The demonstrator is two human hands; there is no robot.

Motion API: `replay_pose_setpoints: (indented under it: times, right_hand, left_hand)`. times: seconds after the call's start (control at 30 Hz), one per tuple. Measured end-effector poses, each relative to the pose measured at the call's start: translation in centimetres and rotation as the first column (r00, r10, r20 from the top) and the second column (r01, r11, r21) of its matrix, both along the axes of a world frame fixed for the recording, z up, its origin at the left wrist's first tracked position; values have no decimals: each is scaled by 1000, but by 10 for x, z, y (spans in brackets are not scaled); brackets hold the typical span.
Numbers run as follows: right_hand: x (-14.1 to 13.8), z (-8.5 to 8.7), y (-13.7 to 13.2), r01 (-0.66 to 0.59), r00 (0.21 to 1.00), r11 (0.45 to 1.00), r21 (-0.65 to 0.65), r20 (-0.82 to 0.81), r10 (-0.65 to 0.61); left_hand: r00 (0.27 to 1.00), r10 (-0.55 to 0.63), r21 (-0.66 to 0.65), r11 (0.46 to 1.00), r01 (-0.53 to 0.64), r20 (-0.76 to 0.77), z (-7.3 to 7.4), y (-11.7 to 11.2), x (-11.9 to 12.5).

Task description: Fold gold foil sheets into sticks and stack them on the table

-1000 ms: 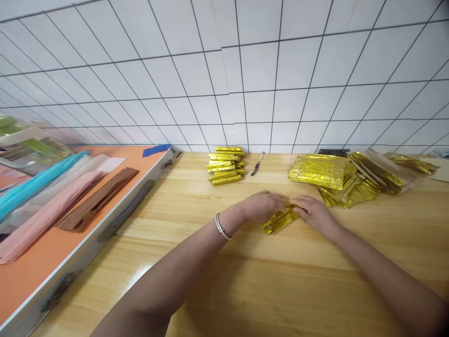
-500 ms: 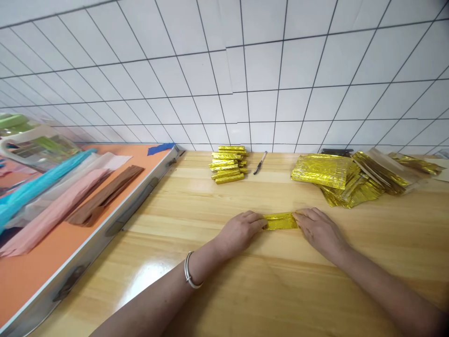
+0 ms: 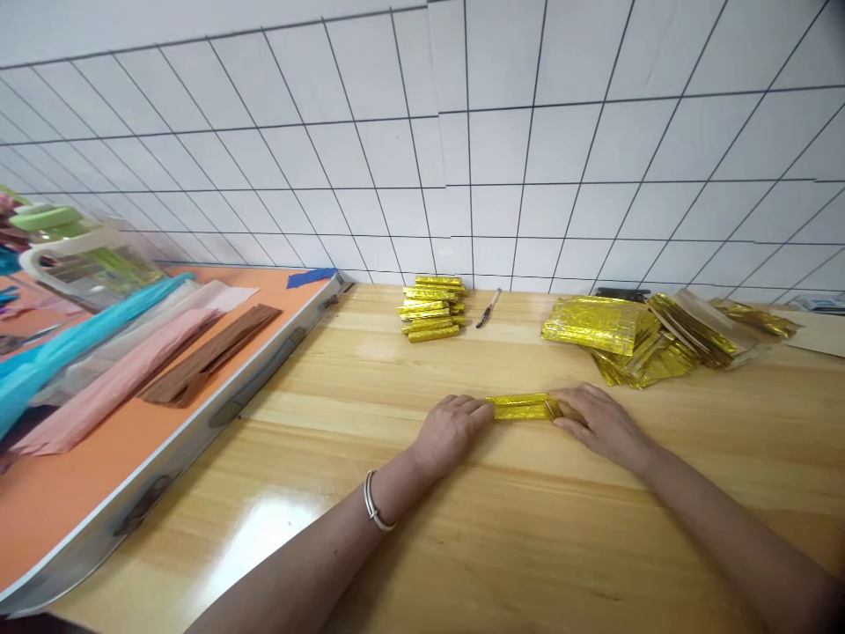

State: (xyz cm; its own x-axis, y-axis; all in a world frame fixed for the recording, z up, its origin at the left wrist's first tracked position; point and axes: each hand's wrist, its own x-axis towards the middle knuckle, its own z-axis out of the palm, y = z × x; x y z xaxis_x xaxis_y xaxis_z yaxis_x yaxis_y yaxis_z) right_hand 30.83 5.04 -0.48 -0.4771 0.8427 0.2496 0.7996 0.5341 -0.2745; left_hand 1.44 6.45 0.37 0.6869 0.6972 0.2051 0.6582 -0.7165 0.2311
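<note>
Gold strip [image 3: 521,408]: lies on the wooden table [image 3: 356,396], running left to right between the hands; a second ago I saw it slanting, with the hands bunched together over it.
Left hand [image 3: 452,431]: fingers curled down over the strip's left end (the thumb is hidden, so I cannot tell if it pinches or only presses).
Right hand [image 3: 604,427]: thumb and fingers nearly closed about the right end, holding it.
Both hands: now set at opposite ends, so I judge the strip better controlled, its middle left bare.
Gold bundles [image 3: 432,310]: stacked far, left of the pen [image 3: 489,309].
Foil sheets [image 3: 594,324]: piled far right, apart from both hands.
</note>
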Motion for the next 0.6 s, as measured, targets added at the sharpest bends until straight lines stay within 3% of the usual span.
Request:
replay_pose_setpoints:
  times: [0.33,0.47,0.6]
  right_hand:
    - [4,-4,-3,-77,997,986,146,41,72]
    - [2,-7,-5,-119,990,963,243,104,96]
    - [0,-11,-9,-113,992,963,243,75,98]
  left_hand:
    - [996,62,19,998,-63,71,-10,3,1]
    - [995,39,8,999,-39,89,-10,-2,-2]
    - [993,29,-23,999,-27,114,-10,-6,-5]
